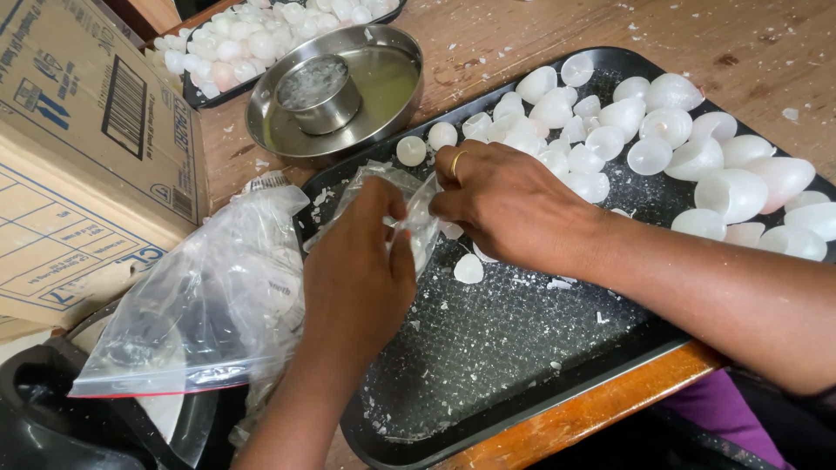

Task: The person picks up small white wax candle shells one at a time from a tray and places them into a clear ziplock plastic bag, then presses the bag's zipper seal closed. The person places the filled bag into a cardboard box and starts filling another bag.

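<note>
Both grips pinch small clear bag (409, 213) — between.

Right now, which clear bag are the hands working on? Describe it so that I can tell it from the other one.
Start at the large black tray strewn with white half-shells. At its upper left corner, just below the round steel dish, the left hand and right hand pinch a small clear bag between them. Unlike the bigger zip bag lying off the tray's left edge, it is small, crumpled and held up.
</note>
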